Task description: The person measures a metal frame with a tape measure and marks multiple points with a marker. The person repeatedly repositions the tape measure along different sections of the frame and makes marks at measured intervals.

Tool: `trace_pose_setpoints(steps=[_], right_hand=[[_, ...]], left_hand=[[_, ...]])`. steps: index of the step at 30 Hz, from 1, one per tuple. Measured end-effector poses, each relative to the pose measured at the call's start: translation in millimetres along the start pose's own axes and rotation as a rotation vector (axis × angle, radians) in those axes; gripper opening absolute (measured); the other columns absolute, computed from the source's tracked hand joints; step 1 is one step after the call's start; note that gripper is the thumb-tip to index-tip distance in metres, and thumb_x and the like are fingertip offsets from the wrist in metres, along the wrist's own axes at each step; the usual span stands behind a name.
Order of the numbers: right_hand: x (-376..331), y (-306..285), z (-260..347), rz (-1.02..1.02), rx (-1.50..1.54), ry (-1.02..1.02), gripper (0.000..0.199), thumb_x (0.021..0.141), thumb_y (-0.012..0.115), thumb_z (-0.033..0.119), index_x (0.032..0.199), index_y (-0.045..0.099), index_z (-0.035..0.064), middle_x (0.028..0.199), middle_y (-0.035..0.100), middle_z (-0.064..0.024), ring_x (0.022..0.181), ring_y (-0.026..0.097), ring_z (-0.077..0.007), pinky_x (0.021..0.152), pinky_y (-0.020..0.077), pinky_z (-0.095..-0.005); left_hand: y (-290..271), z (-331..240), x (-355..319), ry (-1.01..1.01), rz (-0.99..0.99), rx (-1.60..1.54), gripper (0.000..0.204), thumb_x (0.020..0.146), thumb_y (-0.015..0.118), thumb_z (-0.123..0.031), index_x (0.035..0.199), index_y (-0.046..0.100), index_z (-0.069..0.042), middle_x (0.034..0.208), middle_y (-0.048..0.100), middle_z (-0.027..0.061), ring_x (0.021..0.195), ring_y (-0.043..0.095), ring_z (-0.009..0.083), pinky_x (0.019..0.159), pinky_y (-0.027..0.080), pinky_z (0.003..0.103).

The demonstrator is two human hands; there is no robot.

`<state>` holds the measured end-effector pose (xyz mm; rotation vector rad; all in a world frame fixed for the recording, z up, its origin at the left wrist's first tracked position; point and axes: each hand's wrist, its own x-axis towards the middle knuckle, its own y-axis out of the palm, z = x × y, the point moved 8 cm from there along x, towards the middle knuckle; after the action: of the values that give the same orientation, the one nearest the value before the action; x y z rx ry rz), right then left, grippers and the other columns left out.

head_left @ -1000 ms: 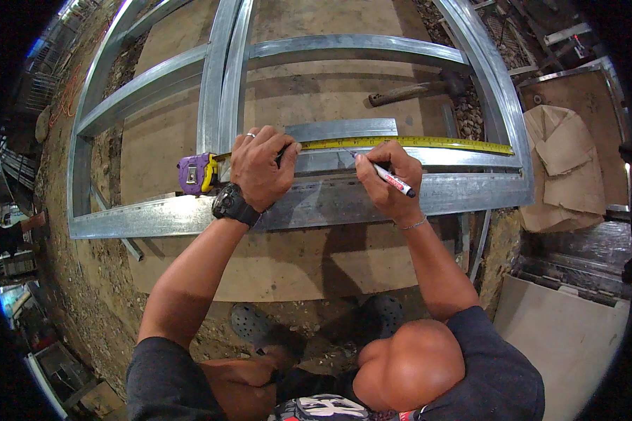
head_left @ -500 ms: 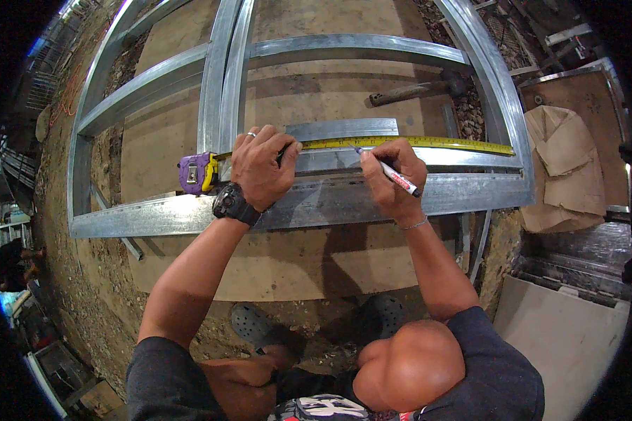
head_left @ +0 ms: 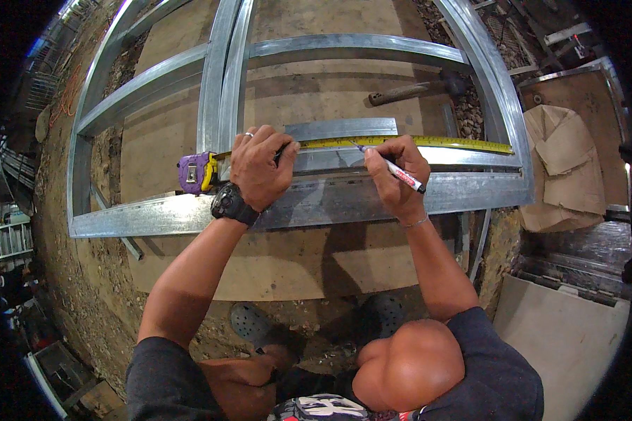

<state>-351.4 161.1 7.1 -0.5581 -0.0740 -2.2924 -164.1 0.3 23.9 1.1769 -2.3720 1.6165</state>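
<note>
Basically, R grip point(head_left: 395, 189) pinched on marker point(head_left: 404, 175), L grip point(head_left: 261, 168) curled over tape meas. point(head_left: 456, 144), hold unclear.

The left forearm point(head_left: 195, 274) is slanting forward and rightward; the left hand point(head_left: 262, 167) is lying palm down, fingers point(head_left: 262, 137) bending at the knuckles, thumb point(head_left: 286, 163) pointing forward. The right forearm point(head_left: 439, 263) is slanting forward and leftward; the right hand point(head_left: 404, 184) is holding a pinch between thumb and index finger.

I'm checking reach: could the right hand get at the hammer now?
Likely: the hammer lies just past the tape blade, nothing tall between, but the right hand holds a marker.
</note>
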Motion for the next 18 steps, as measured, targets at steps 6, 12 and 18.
trace_pose_setpoints(steps=[6, 12, 18], right_hand=[[0.1, -1.4, -0.7, 0.006, -0.028, 0.021, 0.017, 0.097, 0.077, 0.009, 0.092, 0.061, 0.0042, 0.069, 0.065, 0.0004, 0.064, 0.057, -0.0033, 0.059, 0.0485, -0.0242], [0.5, -1.0, 0.6, 0.018, -0.029, 0.017, 0.018, 0.097, 0.078, 0.009, 0.092, 0.061, 0.0044, 0.070, 0.066, -0.0003, 0.063, 0.058, -0.0043, 0.059, 0.0492, -0.0246], [-0.4, 1.1, 6.6, 0.024, -0.113, -0.023, 0.018, 0.096, 0.079, 0.010, 0.092, 0.062, 0.0048, 0.068, 0.067, -0.0028, 0.062, 0.062, -0.0069, 0.059, 0.0513, -0.0271]], left_hand=[[-2.1, -0.4, -0.7, 0.009, -0.011, -0.002, 0.008, 0.094, 0.075, -0.015, 0.093, 0.075, -0.007, 0.090, 0.068, 0.0087, 0.089, 0.065, 0.0333, 0.086, 0.046, 0.044], [-1.5, -1.2, -0.7, 0.020, -0.022, 0.004, 0.008, 0.094, 0.075, -0.014, 0.092, 0.075, -0.007, 0.090, 0.068, 0.0093, 0.089, 0.065, 0.0337, 0.086, 0.047, 0.045], [-2.8, -2.4, -0.4, 0.018, -0.024, -0.001, 0.008, 0.093, 0.075, -0.014, 0.090, 0.074, -0.007, 0.090, 0.068, 0.0096, 0.089, 0.065, 0.0336, 0.086, 0.047, 0.045]])
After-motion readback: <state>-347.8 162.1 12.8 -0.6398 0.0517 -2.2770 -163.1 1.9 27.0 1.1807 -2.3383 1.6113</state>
